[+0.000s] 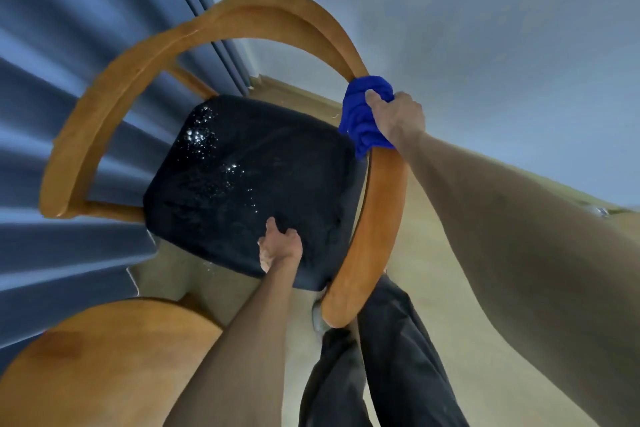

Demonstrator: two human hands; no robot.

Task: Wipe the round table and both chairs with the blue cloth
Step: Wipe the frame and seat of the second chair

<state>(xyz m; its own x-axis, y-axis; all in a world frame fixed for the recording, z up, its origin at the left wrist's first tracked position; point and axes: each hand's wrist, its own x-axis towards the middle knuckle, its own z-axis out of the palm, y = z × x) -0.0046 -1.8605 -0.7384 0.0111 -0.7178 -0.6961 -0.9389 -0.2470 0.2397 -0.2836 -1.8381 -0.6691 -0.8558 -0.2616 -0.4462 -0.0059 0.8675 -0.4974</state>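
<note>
On the curved wooden rail (384, 204) of the chair (194, 55), my right hand (398, 114) is closed around the bunched cloth (363, 118), pressing it against the wood. My left hand (280, 246) rests on the front edge of the dark seat (242, 184), fingers curled over it, steadying the chair. Step in hand: wiping the armrest. Next move likely calls for sliding the cloth along the rail under steady pressure. White specks remain on the seat. Table (104, 364) sits beside.

We see a dim, bluish room under soft, even light with no hard shadows. Small bright glints speckle the dark chair seat (242, 184) at centre (the only glare). Wide-angle distortion bends the edges, and the upper left and lower corners smear with blur.
</note>
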